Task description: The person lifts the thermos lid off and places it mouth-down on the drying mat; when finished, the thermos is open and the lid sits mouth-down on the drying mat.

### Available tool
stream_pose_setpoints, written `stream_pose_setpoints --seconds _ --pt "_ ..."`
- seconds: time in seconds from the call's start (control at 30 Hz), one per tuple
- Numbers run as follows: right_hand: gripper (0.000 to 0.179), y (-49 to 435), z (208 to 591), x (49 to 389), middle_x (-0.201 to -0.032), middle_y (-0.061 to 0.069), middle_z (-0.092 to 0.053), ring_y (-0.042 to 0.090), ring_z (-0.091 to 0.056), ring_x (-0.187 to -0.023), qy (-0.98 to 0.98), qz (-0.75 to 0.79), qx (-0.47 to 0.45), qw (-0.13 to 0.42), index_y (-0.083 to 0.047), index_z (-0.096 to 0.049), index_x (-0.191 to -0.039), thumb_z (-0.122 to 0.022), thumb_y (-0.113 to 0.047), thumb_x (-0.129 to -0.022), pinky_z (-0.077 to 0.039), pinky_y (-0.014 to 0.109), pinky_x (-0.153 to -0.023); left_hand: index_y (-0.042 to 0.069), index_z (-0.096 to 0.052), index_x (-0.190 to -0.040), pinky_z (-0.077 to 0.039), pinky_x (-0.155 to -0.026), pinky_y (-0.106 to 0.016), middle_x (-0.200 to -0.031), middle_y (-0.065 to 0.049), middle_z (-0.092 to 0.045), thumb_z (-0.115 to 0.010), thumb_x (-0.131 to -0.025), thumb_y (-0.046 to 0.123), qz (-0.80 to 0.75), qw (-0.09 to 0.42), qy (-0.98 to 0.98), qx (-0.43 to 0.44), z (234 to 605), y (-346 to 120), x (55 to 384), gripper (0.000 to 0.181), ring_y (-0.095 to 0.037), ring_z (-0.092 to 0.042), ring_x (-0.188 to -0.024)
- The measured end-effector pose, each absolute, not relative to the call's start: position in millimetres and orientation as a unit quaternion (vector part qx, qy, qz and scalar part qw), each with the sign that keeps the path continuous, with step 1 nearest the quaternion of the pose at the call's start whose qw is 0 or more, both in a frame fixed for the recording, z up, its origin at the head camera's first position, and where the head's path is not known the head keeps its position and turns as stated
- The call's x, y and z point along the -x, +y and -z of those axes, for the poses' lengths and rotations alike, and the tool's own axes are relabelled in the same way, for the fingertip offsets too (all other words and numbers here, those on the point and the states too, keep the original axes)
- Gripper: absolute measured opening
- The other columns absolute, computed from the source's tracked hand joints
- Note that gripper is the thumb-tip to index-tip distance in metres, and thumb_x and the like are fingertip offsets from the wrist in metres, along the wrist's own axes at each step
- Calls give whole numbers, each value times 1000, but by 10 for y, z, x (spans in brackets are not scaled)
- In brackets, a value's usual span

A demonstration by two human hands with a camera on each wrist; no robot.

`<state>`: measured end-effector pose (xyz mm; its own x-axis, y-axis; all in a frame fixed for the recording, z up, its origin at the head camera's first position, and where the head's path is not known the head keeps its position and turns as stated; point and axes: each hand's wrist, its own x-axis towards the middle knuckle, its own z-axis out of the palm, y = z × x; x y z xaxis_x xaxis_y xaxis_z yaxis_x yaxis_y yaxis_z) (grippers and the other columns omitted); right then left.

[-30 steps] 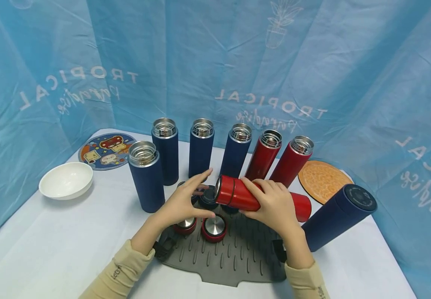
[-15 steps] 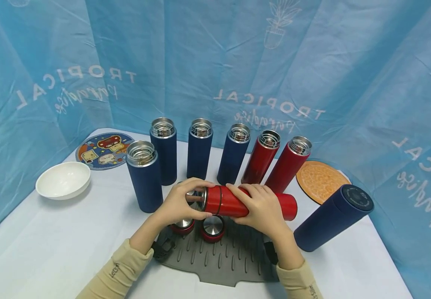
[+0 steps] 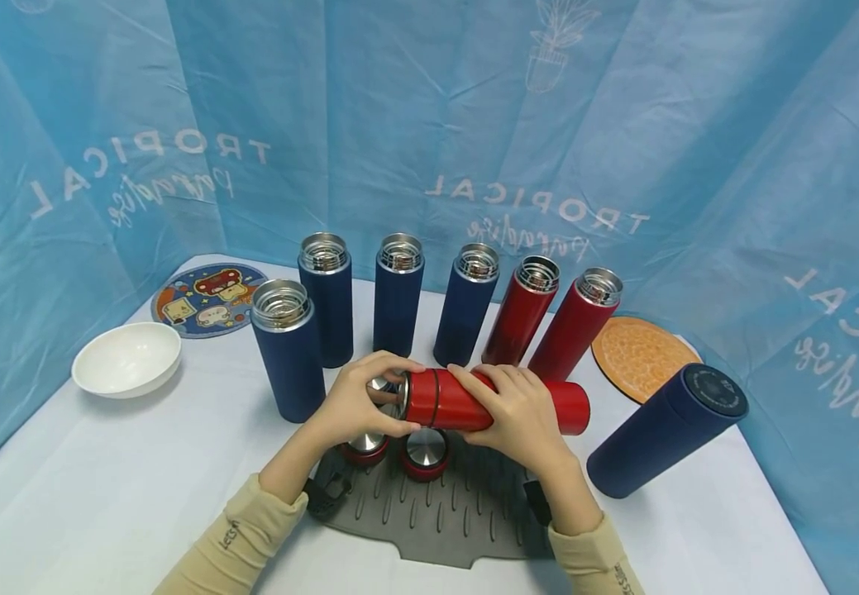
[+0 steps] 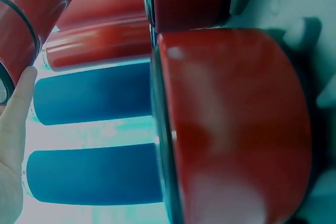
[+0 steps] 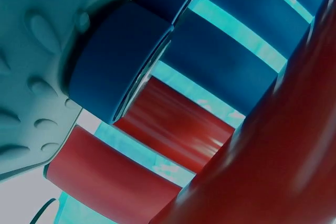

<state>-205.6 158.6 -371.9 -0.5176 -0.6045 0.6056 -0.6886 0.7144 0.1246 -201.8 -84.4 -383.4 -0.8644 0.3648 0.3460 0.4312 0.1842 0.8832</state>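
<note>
A red thermos bottle (image 3: pixel 511 402) lies sideways in the air above the grey mat, its lid end pointing left. My right hand (image 3: pixel 514 413) grips it round the middle. At the other end my left hand (image 3: pixel 358 401) holds the lid (image 3: pixel 421 398), thumb below and fingers above. A dark seam parts lid from body. In the left wrist view the thumb (image 4: pixel 16 124) touches the lid end. Below, two red lids (image 3: pixel 425 450) sit on the mat, steel side up. Dark blue lids (image 5: pixel 121 61) behind them are mostly hidden by the hands in the head view.
Uncapped blue bottles (image 3: pixel 397 306) and two uncapped red bottles (image 3: pixel 574 326) stand in an arc at the back. A capped blue bottle (image 3: pixel 667 430) stands at right. A white bowl (image 3: pixel 126 361), a cartoon placemat (image 3: pixel 209 302), an orange round mat (image 3: pixel 645 359) and the grey ridged mat (image 3: pixel 444 521) lie around.
My left hand was spread open beside the red thermos bottle a second ago and now holds its lid. The right hand has brought the bottle left and more level. Little differs since half a second ago.
</note>
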Motion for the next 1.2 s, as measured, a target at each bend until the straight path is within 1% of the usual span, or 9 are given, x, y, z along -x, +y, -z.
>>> stream_pose_setpoints --seconds 0.17,0.27,0.37,0.5,0.57,0.63,0.77,0.9,1.2 --pt "87 1589 3708 2054 -101 9 -65 26 -61 -88 -872 -62 -370 316 -25 -54 -127 -88 -44 -50 -50 43 -80 17 -61 -117 -54 -75 -31 -111 -3 -55 -84 -63 11 582 7 -772 254 3821 -853 2037 59 -25 -54 -96" --pt "88 1591 3697 2044 -102 9 -65 26 -61 -88 -876 -46 -362 314 -26 -53 -128 -87 -45 -50 -50 42 -80 19 -55 -121 -51 -84 -38 -118 -2 -49 -81 -68 11 579 -22 -771 266 3808 -861 2047 60 -26 -49 -105" --pt "89 1575 3677 2029 -102 10 -65 27 -62 -87 -879 -27 -352 321 -26 -52 -130 -86 -45 -50 -50 43 -79 21 -45 -130 -44 -93 -47 -129 -2 -39 -74 -77 14 568 -44 -771 283 3791 -855 2042 61 -26 -42 -118" --pt "89 1533 3660 2011 -101 11 -65 28 -62 -85 -880 -14 -341 331 -25 -52 -131 -86 -44 -51 -50 43 -78 20 -32 -140 -43 -94 -48 -139 -7 -31 -58 -89 36 536 -19 -790 296 3771 -804 2011 59 -29 -38 -124" --pt "89 1511 3662 2004 -101 11 -65 28 -61 -86 -880 -15 -338 332 -24 -52 -131 -86 -44 -52 -51 43 -78 18 -31 -141 -45 -91 -47 -139 -10 -33 -47 -92 48 519 10 -804 292 3771 -768 1994 60 -30 -42 -120" --pt "89 1489 3663 1994 -100 10 -65 27 -61 -86 -880 -20 -338 333 -24 -51 -131 -86 -44 -52 -51 43 -78 16 -32 -140 -47 -87 -44 -135 -14 -39 -40 -93 53 505 38 -815 283 3785 -734 1984 60 -29 -47 -114" --pt "87 1459 3662 1969 -100 10 -65 27 -62 -86 -876 -30 -342 338 -25 -52 -130 -85 -44 -53 -50 43 -79 14 -36 -136 -46 -83 -42 -125 -16 -48 -40 -95 42 490 72 -832 250 3821 -676 1961 50 -27 -52 -104" --pt "86 1437 3669 1947 -99 10 -65 27 -61 -87 -874 -37 -343 342 -25 -52 -130 -86 -43 -53 -50 44 -79 10 -40 -129 -47 -80 -41 -119 -15 -51 -41 -94 29 504 89 -832 216 3840 -627 1919 40 -27 -52 -100" --pt "85 1402 3733 1957 -101 8 -65 25 -61 -89 -879 -66 -339 328 -25 -54 -129 -87 -40 -52 -51 42 -78 10 -43 -120 -47 -75 -39 -114 -14 -53 -40 -93 28 541 110 -817 168 3860 -553 1868 33 -27 -53 -94"
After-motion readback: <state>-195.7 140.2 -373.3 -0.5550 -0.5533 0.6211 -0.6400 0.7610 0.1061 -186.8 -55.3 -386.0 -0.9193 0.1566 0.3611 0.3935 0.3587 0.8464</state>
